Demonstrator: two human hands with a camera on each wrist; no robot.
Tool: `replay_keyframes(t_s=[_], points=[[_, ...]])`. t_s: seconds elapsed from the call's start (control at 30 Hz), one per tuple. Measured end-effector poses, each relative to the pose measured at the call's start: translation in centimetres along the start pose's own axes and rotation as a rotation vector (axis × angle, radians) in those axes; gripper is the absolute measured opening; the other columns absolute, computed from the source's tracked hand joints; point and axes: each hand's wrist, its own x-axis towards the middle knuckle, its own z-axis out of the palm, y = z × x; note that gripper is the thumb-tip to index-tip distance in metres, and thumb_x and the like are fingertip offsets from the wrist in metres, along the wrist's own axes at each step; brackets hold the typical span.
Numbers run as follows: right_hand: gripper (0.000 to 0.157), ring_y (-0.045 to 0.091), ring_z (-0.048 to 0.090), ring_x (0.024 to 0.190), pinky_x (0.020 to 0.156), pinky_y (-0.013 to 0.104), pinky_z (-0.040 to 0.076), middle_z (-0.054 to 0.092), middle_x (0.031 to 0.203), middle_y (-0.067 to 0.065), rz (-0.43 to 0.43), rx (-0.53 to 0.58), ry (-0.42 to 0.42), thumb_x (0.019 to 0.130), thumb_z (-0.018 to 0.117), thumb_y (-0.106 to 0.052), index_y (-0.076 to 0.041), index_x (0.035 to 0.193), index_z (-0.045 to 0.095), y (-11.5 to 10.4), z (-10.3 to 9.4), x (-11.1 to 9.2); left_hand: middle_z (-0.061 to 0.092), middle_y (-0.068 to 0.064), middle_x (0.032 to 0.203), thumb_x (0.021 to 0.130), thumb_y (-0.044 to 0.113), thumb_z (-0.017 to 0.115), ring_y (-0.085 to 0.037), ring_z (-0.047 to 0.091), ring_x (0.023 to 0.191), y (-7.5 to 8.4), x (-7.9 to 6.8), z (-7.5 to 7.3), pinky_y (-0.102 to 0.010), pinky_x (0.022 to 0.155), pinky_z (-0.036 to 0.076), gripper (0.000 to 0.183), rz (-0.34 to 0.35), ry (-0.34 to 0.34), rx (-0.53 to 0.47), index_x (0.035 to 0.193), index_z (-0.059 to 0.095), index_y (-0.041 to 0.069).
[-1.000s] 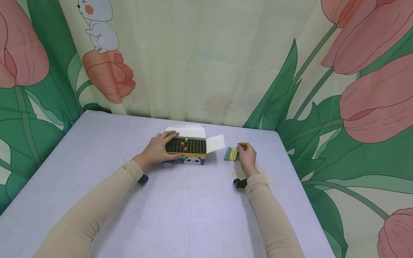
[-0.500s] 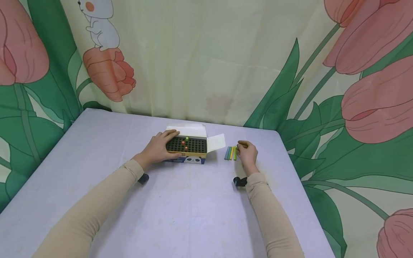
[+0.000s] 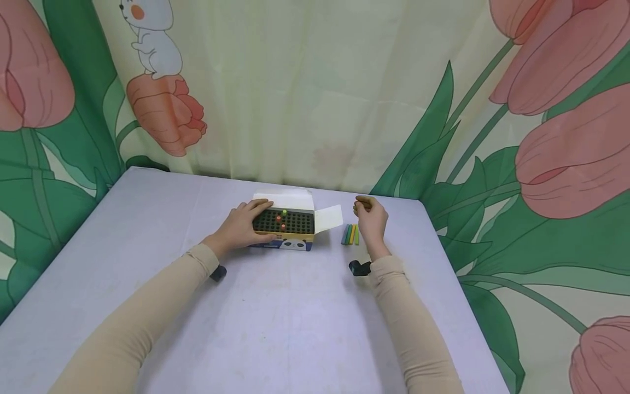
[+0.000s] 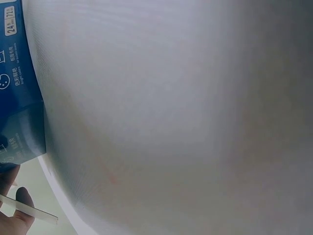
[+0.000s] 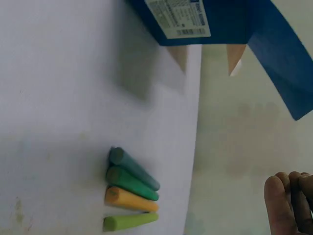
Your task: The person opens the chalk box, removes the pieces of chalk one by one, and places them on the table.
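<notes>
A chalk box [image 3: 295, 244] with a panda on its front stands with its lid raised at mid-table. My left hand [image 3: 240, 225] grips its left end, thumb along the front and fingers over the back. In the left wrist view, the blue box side [image 4: 19, 93] and the fingertips [image 4: 23, 205] show at the left edge. The black holed insert [image 3: 297, 221] holds a green and two orange-red chalks. To the right lie a grey-blue, a green, an orange and a lime chalk [image 5: 129, 221], side by side. My right hand [image 3: 371, 221] hovers above them, fingers loosely bent, no chalk visible in it.
A white side flap [image 3: 328, 218] sticks out from the box toward the chalks, and the raised lid [image 3: 284, 198] stands behind. A pale cloth covers the table [image 3: 290, 328]. A tulip-print curtain [image 3: 275, 93] hangs right behind the far edge.
The right hand has let go of the lime chalk, which now lies straighter beside the others, and has moved up and away toward the far edge. The left hand stays on the box.
</notes>
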Motion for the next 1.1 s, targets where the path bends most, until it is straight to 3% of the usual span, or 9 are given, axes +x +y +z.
replay_keyframes(t_s=[0.43,0.7,0.9,1.1], points=[[0.022,0.028,0.074,0.102,0.084,0.024,0.059,0.075,0.111,0.017,-0.147,-0.018,-0.075,0.104,0.063,-0.011,0.0,0.12,0.072,-4.6,3.1,-1.3,0.034,-0.009,0.166,0.081,0.067,0.076,-0.037,0.046,0.133,0.3,-0.3,-0.3,-0.061,0.102,0.038,0.103,-0.001,0.003,0.002,0.163,0.034,0.021],[0.018,0.024,0.075,0.097,0.083,0.028,0.06,0.077,0.108,0.013,-0.157,-0.092,-0.126,0.102,0.065,-0.011,-0.003,0.115,0.075,-5.2,6.1,-2.7,0.034,-0.006,0.166,0.081,0.07,0.074,-0.035,0.046,0.132,-0.1,0.0,-0.1,-0.059,0.102,0.039,0.103,0.008,-0.004,0.007,0.163,0.034,0.023],[0.018,0.022,0.073,0.094,0.08,0.032,0.059,0.077,0.107,0.008,-0.151,-0.192,-0.285,0.102,0.065,-0.014,-0.009,0.116,0.075,-5.0,8.3,-4.3,0.036,-0.007,0.165,0.08,0.07,0.075,-0.035,0.048,0.129,-0.1,-0.1,-0.1,-0.059,0.1,0.039,0.104,0.012,0.015,0.002,0.163,0.035,0.023],[0.017,0.023,0.071,0.1,0.08,0.036,0.058,0.076,0.111,0.005,-0.086,-0.301,-0.474,0.1,0.07,-0.013,-0.013,0.116,0.076,-4.8,9.2,-5.4,0.036,-0.006,0.165,0.08,0.07,0.075,-0.034,0.048,0.129,-0.1,-0.1,0.0,-0.058,0.1,0.039,0.103,0.017,0.01,-0.013,0.163,0.035,0.023]])
